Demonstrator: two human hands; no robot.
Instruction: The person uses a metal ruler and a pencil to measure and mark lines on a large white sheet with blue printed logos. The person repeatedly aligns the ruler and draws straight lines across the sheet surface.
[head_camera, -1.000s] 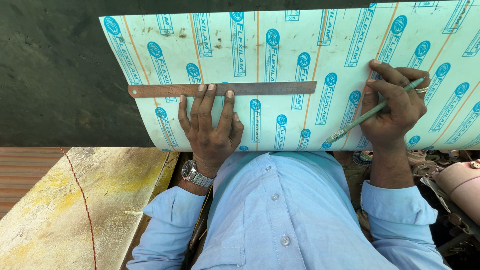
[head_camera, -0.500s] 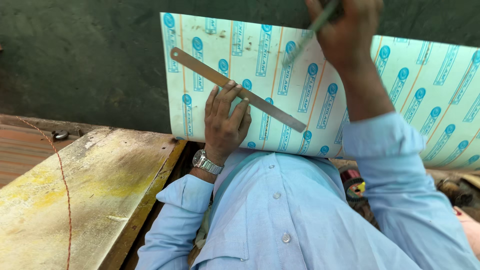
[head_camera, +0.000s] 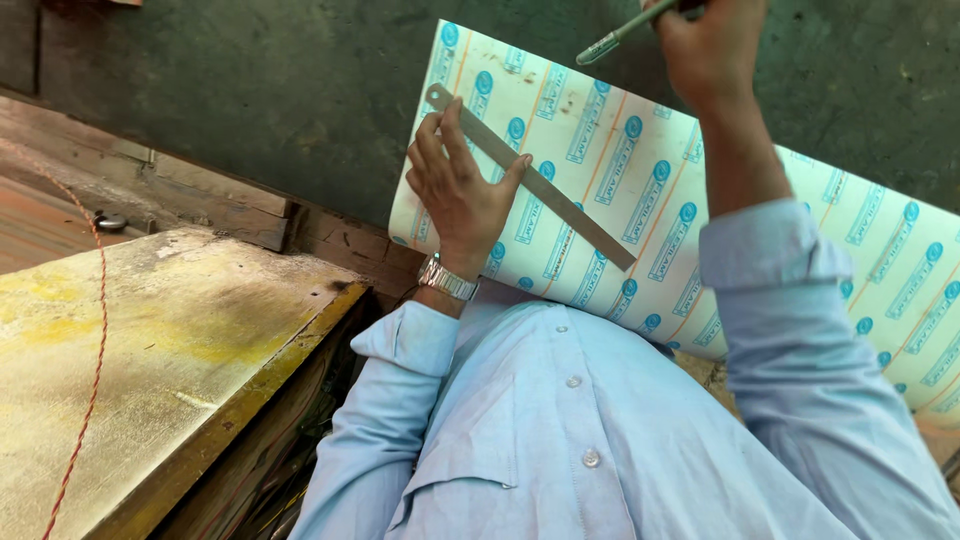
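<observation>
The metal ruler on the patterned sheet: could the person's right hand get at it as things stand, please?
Probably yes: the right hand is raised above the sheet holding a pen, and nothing lies between it and the metal ruler, which the left hand grips.

right hand (head_camera: 712, 45) fingertips cropped, sheet (head_camera: 640, 170) partly hidden

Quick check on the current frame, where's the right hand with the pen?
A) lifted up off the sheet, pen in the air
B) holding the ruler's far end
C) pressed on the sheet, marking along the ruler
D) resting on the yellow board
A: the right hand is raised above the laminate sheet, gripping the green pen clear of it, while the left hand holds the steel ruler against the sheet.
</observation>
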